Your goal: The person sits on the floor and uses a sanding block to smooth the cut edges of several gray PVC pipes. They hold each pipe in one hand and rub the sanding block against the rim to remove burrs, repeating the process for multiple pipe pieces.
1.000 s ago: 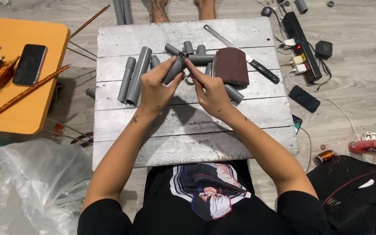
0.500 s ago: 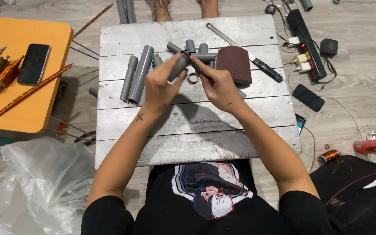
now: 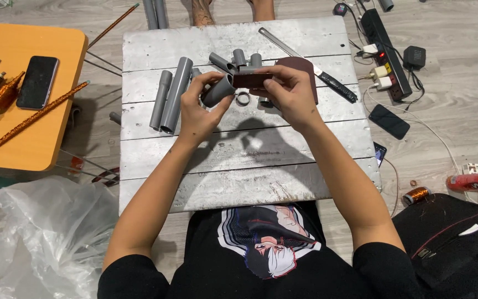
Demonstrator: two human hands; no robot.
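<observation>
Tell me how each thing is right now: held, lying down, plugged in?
left hand: gripping the short grey pipe
right hand: holding the dark red sheet against the pipe's end
two long grey pipes: lying side by side
black phone: lying flat, screen dark
power strip: plugs in

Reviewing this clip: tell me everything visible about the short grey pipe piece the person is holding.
The short grey pipe piece is a stubby, matte tube that looks like plastic, with one open round end facing right. It is held above the grey plank table, tilted with that end raised, gripped in the left hand. The right hand presses a folded dark brown strip, seemingly sandpaper, against its open end. A small grey ring lies on the table just beneath.
</observation>
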